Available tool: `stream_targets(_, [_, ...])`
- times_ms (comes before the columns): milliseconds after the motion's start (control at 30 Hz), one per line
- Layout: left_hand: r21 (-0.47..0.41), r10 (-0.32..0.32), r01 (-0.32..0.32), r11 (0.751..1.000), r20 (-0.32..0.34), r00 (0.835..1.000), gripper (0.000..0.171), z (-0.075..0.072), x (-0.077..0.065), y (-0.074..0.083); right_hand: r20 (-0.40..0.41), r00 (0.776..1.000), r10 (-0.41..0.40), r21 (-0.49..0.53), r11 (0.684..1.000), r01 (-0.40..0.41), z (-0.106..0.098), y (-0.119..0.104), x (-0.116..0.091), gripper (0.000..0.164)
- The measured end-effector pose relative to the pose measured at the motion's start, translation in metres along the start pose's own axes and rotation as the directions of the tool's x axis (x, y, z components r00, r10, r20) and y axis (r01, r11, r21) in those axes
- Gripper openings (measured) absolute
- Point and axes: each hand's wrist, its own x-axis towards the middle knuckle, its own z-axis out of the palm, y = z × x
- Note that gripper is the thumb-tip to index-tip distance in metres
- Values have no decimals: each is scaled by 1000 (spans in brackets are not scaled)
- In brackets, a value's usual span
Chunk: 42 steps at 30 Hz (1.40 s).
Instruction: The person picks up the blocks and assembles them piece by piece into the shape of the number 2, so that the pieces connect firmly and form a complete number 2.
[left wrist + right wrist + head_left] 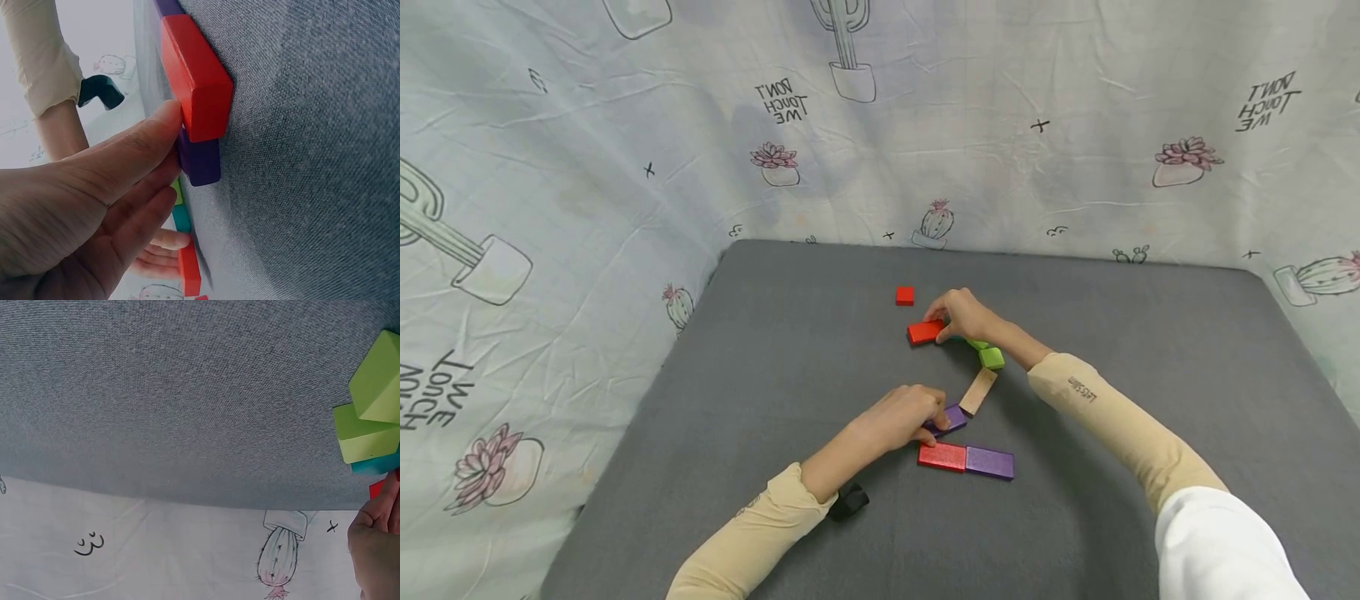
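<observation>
In the head view my left hand (901, 417) pinches a purple block (955, 418), its thumb right at a red block (942, 457) in front. A second purple block (990, 463) lies end to end with that red one. Farther back, my right hand (967, 317) grips another red block (923, 333) by its right end between thumb and fingers. Beside this hand are two light green blocks (992, 358) and a teal block (181, 219), mostly covered by the hand in the head view. A plain wooden block (978, 392) bridges the green and purple ones.
A small red block (905, 297) lies alone behind the right hand's block. Everything rests on a grey cloth-covered table (790, 333). A white patterned curtain (925, 125) hangs along the back and left. A black object (848, 502) shows under the left wrist.
</observation>
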Motion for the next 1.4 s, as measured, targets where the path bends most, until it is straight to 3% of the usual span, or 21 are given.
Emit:
stream_targets(767, [-16,23,-23,1000,-45,999,26,2,-2,-4,36,999,-8,-31,999,9,-3,2,1,34])
stream_targets(933, [-8,23,-23,1000,-34,999,27,2,-1,-4,54,996,72,-12,997,-71,-12,-2,2,41])
stream_targets(1133, [-1,10,-10,1000,-31,999,26,1,-1,-5,-42,988,146,57,988,-143,-28,-2,19,43])
stream_targets(1233, [0,14,-14,1000,-38,999,27,2,-2,-5,-71,978,196,94,977,-189,-28,0,31,43])
stream_targets(1400, [-29,23,-25,999,-53,998,27,5,-3,-4,-39,958,285,111,954,-279,-18,-1,50,46])
